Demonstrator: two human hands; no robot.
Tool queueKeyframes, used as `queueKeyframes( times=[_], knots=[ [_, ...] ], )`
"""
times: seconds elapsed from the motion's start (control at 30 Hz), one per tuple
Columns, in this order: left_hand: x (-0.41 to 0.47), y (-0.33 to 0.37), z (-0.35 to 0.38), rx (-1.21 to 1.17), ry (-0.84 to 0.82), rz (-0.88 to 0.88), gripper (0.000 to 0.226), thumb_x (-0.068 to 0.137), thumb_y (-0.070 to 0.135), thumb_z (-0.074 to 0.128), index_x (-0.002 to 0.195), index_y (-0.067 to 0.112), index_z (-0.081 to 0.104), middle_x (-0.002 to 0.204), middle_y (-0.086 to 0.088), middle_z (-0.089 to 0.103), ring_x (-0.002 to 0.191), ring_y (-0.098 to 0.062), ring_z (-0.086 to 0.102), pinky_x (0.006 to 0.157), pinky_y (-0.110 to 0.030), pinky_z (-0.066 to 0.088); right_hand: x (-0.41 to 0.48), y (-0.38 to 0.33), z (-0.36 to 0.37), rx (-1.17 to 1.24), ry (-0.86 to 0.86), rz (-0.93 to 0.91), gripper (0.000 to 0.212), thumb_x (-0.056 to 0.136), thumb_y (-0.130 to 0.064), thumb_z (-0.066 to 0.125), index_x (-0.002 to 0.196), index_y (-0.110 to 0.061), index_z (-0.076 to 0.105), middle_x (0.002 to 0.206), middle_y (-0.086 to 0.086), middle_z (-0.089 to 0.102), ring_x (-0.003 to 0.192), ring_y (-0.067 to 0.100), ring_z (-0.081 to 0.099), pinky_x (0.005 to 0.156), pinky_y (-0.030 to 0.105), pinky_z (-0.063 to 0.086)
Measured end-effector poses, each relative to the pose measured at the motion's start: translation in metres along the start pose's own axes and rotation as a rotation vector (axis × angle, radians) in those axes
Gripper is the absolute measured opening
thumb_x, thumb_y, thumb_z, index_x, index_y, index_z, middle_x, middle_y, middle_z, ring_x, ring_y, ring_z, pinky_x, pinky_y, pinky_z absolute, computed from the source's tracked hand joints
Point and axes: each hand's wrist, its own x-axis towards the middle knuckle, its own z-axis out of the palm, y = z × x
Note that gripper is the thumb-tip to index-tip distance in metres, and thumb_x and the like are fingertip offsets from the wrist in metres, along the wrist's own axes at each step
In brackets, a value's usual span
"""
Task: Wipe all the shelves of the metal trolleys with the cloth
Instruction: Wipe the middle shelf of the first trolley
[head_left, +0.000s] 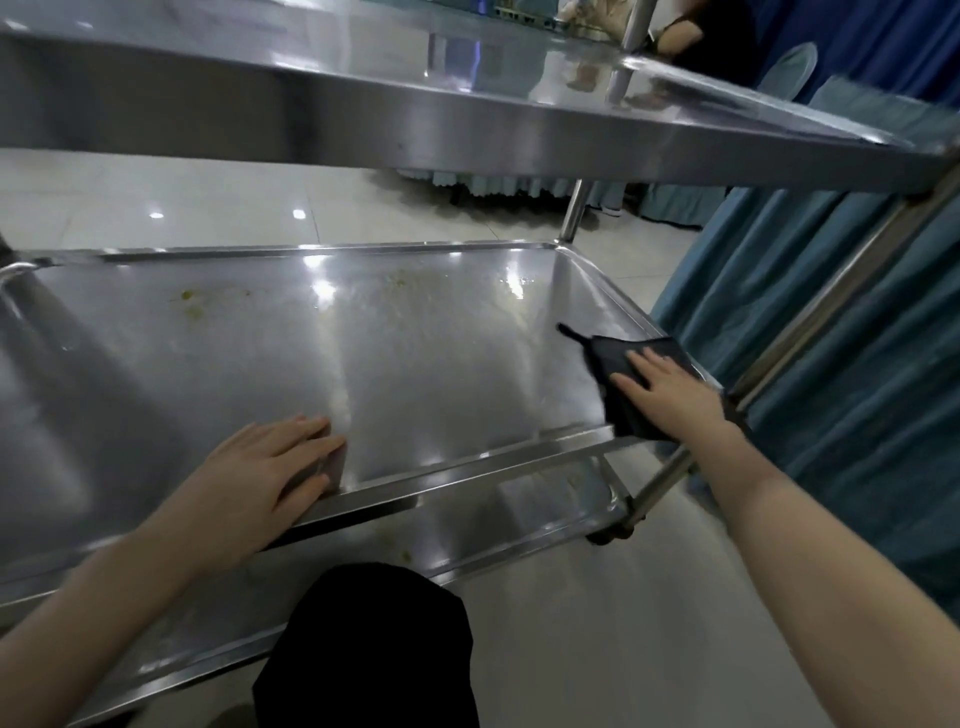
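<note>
At right centre, the right hand (670, 387) lies flat with straight fingers, pressing a dark, rumpled cloth (621, 353) against the right edge of the shiny stainless-steel middle shelf (260, 358). One pointed corner of the cloth juts toward upper left, and its near end drapes over the front rim. Lower left, the left hand (260, 483) rests flat and released on that rim. Yellowish smears (189, 297) dot the shelf's upper left.

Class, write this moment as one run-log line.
stage: wiping middle shelf | right hand: pressing dark cloth flat, shelf's right end | left hand: flat on front rim | yellowish stains: far left of shelf
</note>
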Motion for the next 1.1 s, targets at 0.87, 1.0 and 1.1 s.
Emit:
queueKeyframes(
  times=[0.87,1.0,1.1],
  knots=[
    [-0.096,-0.053,-0.008,0.011,0.145,-0.045,0.055,0.094,0.054,0.031,0.129,0.025,0.061,0.140,0.007,0.052,0.131,-0.014,0.048,0.109,-0.039,0.037,-0.108,-0.082,0.047,0.181,0.340,-0.035,0.054,0.098,-0.048,0.038,0.142,-0.018,0.047,0.146,0.008,0.049,0.142,0.024,0.033,0.119,0.051,0.015],
    [-0.104,-0.050,-0.008,0.058,0.167,-0.044,0.055,0.091,0.053,0.035,0.126,0.021,0.063,0.137,0.002,0.057,0.127,-0.020,0.053,0.107,-0.041,0.040,-0.148,-0.157,0.055,0.235,0.385,-0.181,0.048,0.098,-0.044,0.050,0.133,-0.013,0.058,0.136,0.010,0.058,0.133,0.028,0.046,0.115,0.055,0.020],
    [-0.105,-0.047,-0.008,0.042,0.181,-0.066,0.058,0.088,0.055,0.036,0.124,0.019,0.065,0.136,0.000,0.057,0.125,-0.022,0.054,0.105,-0.043,0.041,-0.185,-0.231,0.063,0.279,0.435,-0.425,0.051,0.092,-0.053,0.045,0.121,-0.017,0.067,0.126,0.004,0.065,0.123,0.025,0.055,0.110,0.056,0.029]
  ],
)
